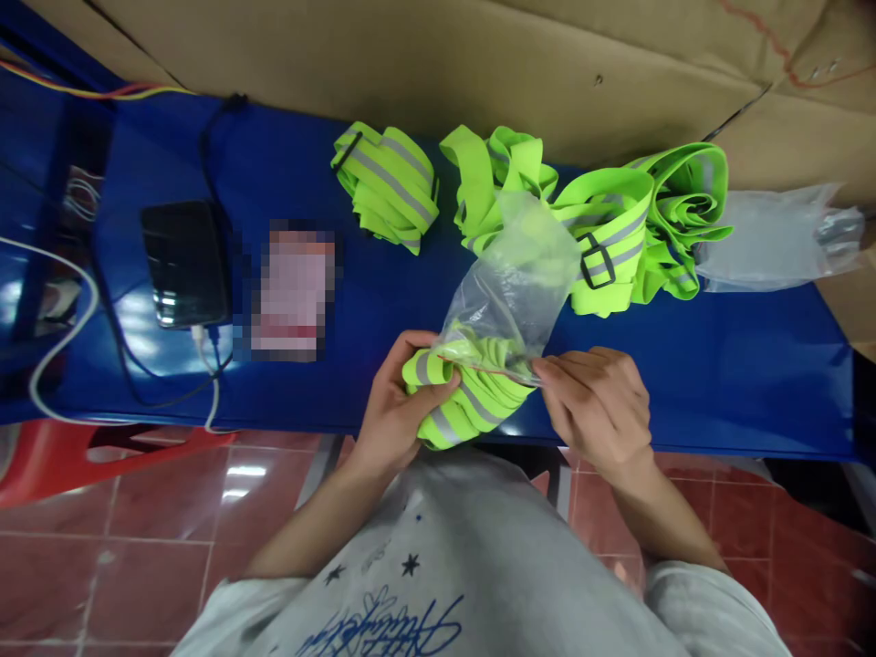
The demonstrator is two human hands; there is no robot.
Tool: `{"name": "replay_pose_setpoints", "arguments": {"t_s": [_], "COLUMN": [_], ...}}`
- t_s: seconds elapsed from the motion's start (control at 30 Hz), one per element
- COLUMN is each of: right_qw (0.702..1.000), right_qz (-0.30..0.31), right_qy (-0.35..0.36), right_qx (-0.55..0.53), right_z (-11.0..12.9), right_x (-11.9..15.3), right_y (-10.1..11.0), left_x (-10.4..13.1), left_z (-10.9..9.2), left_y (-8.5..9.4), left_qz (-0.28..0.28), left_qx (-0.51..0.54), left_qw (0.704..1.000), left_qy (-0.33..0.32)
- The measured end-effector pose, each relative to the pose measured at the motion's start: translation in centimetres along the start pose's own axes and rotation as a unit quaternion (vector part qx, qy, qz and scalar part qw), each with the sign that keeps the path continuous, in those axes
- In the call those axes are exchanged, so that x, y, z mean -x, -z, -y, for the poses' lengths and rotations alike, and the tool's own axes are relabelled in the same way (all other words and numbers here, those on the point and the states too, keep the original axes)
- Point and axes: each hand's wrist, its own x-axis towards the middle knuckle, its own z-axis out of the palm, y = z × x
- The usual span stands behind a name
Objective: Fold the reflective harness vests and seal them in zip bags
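Apparently midway, the left hand [403, 401] grips a folded strap [475, 401] at the near edge of the table [725, 383], partly inside a clear bag [510, 287] whose rim the right hand [602, 406] pinches, other straps [389, 187] behind unbagged.

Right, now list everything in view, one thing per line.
Table: one, blue, centre
Held strap bundle: one, neon yellow-green with grey stripes, front centre
Plastic bag: one, clear, overlapping that bundle
Other strap bundles: at least three, same colours, table's back
Plastic packet: at least one, cloudy clear, table's right end
Device: one, black, table's left
Pixelated item: one, pinkish, right of device
Cables: several, white and dark, left
Wires: several, red or yellow, back
Cardboard: count unclear, brown, behind table
Chair or stool: one, red, lower left
Floor tiles: many, red, below
Shirt: one, pale grey, bottom
Left hand: one, bare, gripping bundle
Right hand: one, bare, pinching bag's edge
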Motion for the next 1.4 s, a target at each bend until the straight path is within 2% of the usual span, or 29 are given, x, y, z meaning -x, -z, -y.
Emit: {"name": "replay_pose_setpoints", "arguments": {"t_s": [0.1,0.23,0.33,0.4,0.47,0.53,0.63,0.7,0.77,0.83,0.93,0.97,1.03,1.13,1.23,1.3,1.37,1.4], "right_qw": [0.999,0.995,0.991,0.979,0.963,0.948,0.949,0.956,0.949,0.914,0.828,0.812,0.81,0.828,0.851,0.873,0.878,0.869], "right_qz": [-0.038,-0.078,-0.067,-0.087,-0.109,-0.094,-0.053,-0.054,-0.063,-0.065,-0.073,-0.081,-0.105,-0.128,-0.1,-0.082,-0.114,-0.144], "right_qy": [-0.022,-0.048,-0.093,-0.144,-0.195,-0.238,-0.215,-0.177,-0.187,-0.248,-0.362,-0.386,-0.411,-0.412,-0.383,-0.347,-0.342,-0.355], "right_qx": [-0.003,-0.028,-0.073,-0.113,-0.151,-0.189,-0.225,-0.228,-0.245,-0.313,-0.422,-0.43,-0.405,-0.358,-0.345,-0.333,-0.314,-0.314], "right_z": [0.7,2.1,3.0,3.2,3.3,3.3,3.8,4.3,4.8,5.3,6.0,6.1,5.9,4.8,4.1,4.3,4.7,5.0], "right_x": [0.3,1.0,1.6,1.8,1.7,1.6,1.7,1.9,2.1,2.1,1.6,1.4,1.0,0.8,0.8,0.5,0.0,-0.3], "right_y": [-0.7,-1.9,-3.4,-4.4,-5.1,-5.5,-5.6,-5.7,-5.9,-6.2,-6.7,-6.9,-6.8,-6.0,-4.8,-4.4,-4.3,-4.5], "left_x": [-0.2,-0.8,-1.2,-1.5,-1.7,-2.1,-2.6,-2.9,-3.1,-3.0,-2.6,-2.4,-2.1,-2.1,-2.4,-2.5,-2.3,-2.1], "left_z": [0.7,1.5,2.0,2.2,2.4,2.5,2.4,2.4,2.5,2.9,3.9,4.3,4.9,4.8,3.3,2.3,1.9,1.9], "left_y": [-0.2,-0.2,-0.7,-1.4,-2.0,-2.2,-2.0,-1.7,-1.6,-1.7,-2.3,-2.5,-2.6,-2.0,-1.3,-1.3,-1.9,-2.2], "left_qz": [-0.032,-0.045,-0.082,-0.107,-0.109,-0.099,-0.103,-0.115,-0.117,-0.102,-0.056,-0.037,0.014,0.096,0.115,0.129,0.141,0.139], "left_qx": [-0.059,-0.108,-0.087,-0.053,-0.009,0.028,0.04,0.0,-0.046,-0.075,-0.089,-0.089,-0.072,-0.054,-0.024,0.004,0.019,0.025], "left_qw": [0.994,0.985,0.983,0.984,0.986,0.984,0.978,0.971,0.959,0.948,0.944,0.942,0.945,0.95,0.955,0.968,0.98,0.983], "left_qy": [-0.083,-0.124,-0.136,-0.133,-0.13,-0.145,-0.175,-0.209,-0.256,-0.291,-0.314,-0.32,-0.318,-0.291,-0.273,-0.215,-0.139,-0.118]}}
